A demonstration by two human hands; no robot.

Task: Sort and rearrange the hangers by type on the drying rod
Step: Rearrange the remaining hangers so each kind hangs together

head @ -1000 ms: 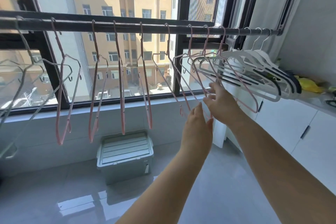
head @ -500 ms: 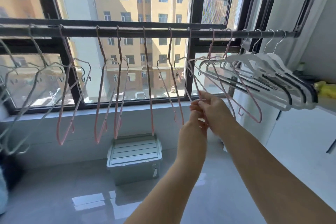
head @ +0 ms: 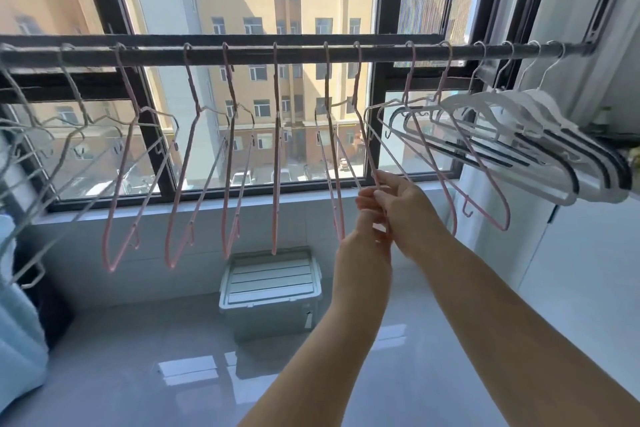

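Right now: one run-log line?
right hand: pinches thin pink wire hanger | left hand: alongside, grip unclear | hanger: hooked on dark rod

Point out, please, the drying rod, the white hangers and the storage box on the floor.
drying rod (head: 301, 55): head view, bare stretch between hooks.
white hangers (head: 544, 108): head view, upper shoulder.
storage box (head: 270, 274): head view, its lid.

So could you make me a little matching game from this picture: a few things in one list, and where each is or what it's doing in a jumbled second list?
Things
1. pink hangers
2. white hangers
3. storage box
4. right hand

Places or states
A. sitting on the floor
B. pinching the wire of a thin hanger
C. bunched at the right end of the rod
D. spread along the middle of the rod

Pairs: 1-D, 2-C, 3-A, 4-B
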